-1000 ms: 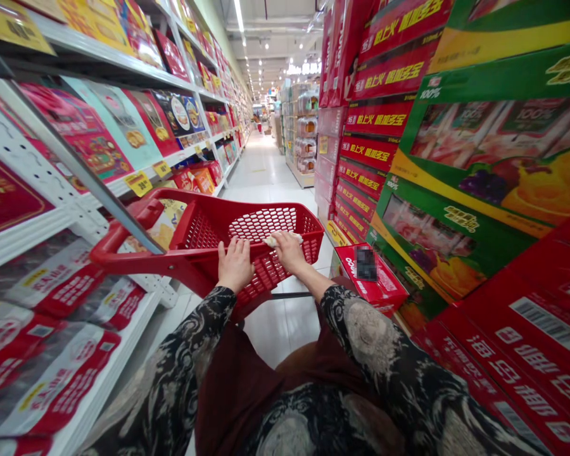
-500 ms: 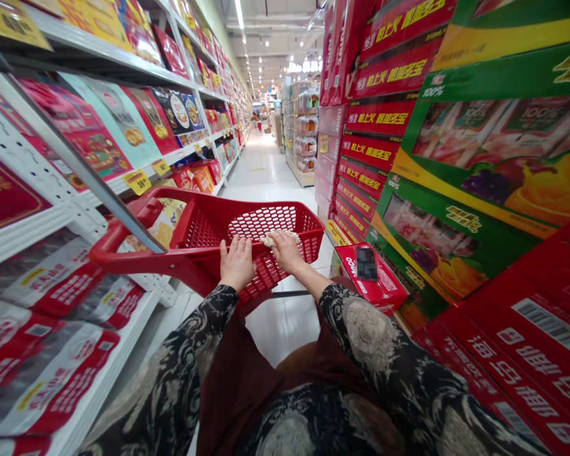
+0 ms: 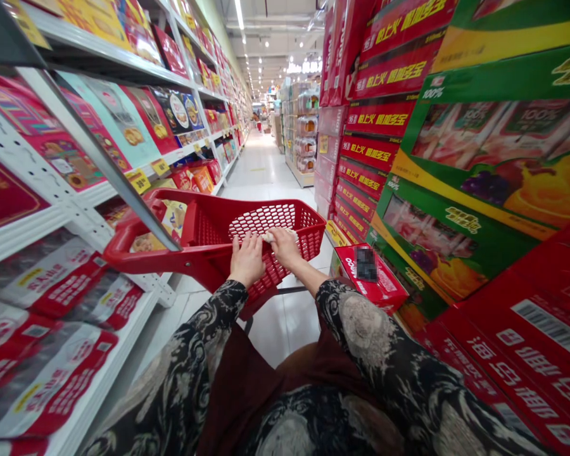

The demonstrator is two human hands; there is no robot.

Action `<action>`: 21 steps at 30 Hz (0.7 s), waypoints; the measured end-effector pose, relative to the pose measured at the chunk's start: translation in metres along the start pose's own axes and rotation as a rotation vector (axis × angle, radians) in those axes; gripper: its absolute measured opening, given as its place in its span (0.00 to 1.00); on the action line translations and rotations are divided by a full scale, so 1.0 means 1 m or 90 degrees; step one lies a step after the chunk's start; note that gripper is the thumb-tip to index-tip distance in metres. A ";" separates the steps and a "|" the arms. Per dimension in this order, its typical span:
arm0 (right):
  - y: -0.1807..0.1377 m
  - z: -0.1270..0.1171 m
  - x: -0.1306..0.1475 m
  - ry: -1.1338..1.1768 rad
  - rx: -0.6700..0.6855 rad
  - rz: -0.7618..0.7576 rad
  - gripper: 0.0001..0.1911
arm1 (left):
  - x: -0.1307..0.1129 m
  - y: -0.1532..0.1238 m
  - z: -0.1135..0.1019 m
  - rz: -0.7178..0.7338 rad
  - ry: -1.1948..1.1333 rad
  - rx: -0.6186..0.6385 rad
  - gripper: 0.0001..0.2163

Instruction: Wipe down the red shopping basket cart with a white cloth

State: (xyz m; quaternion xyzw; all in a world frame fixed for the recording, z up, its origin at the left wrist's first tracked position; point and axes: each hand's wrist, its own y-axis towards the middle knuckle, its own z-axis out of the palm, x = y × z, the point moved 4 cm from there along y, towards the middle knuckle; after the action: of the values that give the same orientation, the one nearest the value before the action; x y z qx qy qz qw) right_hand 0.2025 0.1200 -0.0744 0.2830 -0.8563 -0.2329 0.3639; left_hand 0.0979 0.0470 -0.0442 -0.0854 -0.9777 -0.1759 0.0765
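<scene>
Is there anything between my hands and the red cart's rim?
Yes, at the right hand: a crumpled pale cloth or tissue sits between it and the red cart's rim. Nothing visible separates the left hand from the rim.

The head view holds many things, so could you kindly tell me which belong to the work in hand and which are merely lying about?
In the work:
red cart, left hand at its rim
pale cloth, under the right hand

Lying about:
red box, beside the green boxes
yellow price tag, at left
</scene>
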 end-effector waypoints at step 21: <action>0.007 -0.007 -0.019 0.026 0.013 0.067 0.20 | 0.011 -0.005 -0.014 0.008 0.045 -0.012 0.28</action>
State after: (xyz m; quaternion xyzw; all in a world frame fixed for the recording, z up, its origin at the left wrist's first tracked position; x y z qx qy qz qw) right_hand 0.2164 0.1365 -0.0751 0.2457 -0.8647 -0.1992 0.3902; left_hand 0.0883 0.0385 -0.0311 -0.0860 -0.9723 -0.1872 0.1109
